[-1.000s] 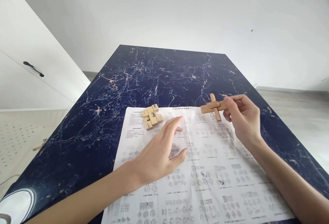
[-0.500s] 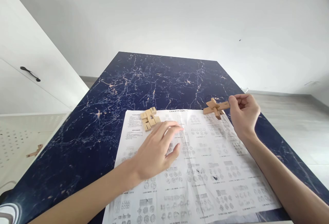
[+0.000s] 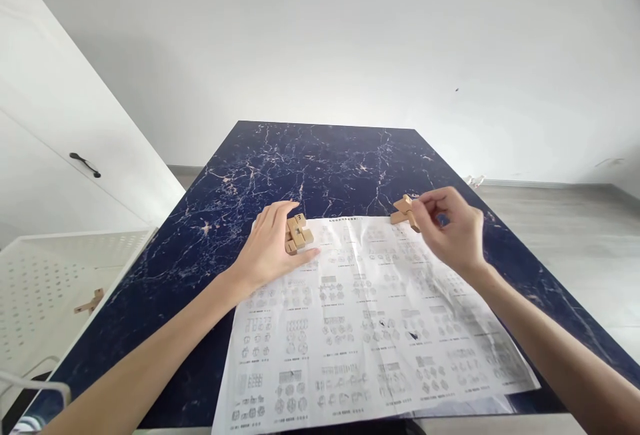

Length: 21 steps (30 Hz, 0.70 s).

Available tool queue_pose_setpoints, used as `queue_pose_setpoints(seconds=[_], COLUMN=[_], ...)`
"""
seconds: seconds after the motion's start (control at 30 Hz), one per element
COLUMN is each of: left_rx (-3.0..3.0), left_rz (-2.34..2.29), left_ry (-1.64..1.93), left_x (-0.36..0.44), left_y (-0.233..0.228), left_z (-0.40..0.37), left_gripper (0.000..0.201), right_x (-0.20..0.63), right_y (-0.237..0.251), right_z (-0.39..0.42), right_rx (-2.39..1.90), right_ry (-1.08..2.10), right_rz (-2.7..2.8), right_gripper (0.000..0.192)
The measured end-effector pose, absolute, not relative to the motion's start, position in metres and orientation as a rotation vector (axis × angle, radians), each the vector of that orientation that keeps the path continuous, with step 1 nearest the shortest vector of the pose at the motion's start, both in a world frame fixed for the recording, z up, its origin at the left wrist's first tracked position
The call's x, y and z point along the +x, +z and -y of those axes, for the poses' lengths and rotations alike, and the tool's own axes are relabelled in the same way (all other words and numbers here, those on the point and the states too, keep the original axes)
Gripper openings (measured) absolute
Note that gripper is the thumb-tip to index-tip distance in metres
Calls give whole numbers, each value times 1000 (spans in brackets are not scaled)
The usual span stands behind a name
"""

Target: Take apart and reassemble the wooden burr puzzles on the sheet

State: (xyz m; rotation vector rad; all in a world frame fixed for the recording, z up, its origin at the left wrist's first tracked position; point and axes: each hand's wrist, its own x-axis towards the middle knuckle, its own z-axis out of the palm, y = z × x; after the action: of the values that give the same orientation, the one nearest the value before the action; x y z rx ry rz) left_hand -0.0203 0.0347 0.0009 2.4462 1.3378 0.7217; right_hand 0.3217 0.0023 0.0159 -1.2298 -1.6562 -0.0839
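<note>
My left hand (image 3: 267, 242) curves around the left side of a flat interlocking wooden puzzle (image 3: 299, 234) marked "3", thumb and fingers spread apart. Whether the fingertips touch the wood is unclear. At the top right of a printed sheet (image 3: 345, 328), my right hand (image 3: 450, 228) pinches a cross-shaped wooden puzzle (image 3: 404, 214) made of crossed sticks. My fingers cover the right part of that piece. The sheet carries rows of small puzzle diagrams and lies creased under both puzzles.
Beneath the sheet is a dark blue marbled table (image 3: 320, 162). On the left stand a white perforated basket or tray (image 3: 40, 268) with another wooden cross (image 3: 90, 302) in it, and a white cabinet (image 3: 60, 122) with a black handle. A white wall (image 3: 320, 42) rises behind.
My left hand has moved from in front of the flat puzzle to its left side, spreading around it. My right hand has shifted left over the wooden cross. The camera view has tilted slightly.
</note>
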Motion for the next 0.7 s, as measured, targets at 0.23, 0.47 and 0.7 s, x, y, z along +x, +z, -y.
queue_pose_setpoints(seconds=[0.23, 0.47, 0.7], left_rx=[2333, 2310, 2313], left_rz=[-1363, -1334, -1296], left_ry=[630, 638, 635], left_x=[-33, -38, -39], left_y=[-3, -3, -4], left_z=[-41, -45, -45], left_gripper=[91, 83, 82], right_x=[268, 231, 212], right_y=[13, -2, -14], right_z=[9, -10, -38], right_rx=[-1005, -1077, -951], right_ry=[171, 385, 459], right_rz=[2239, 2316, 2353], right_gripper=[12, 50, 63])
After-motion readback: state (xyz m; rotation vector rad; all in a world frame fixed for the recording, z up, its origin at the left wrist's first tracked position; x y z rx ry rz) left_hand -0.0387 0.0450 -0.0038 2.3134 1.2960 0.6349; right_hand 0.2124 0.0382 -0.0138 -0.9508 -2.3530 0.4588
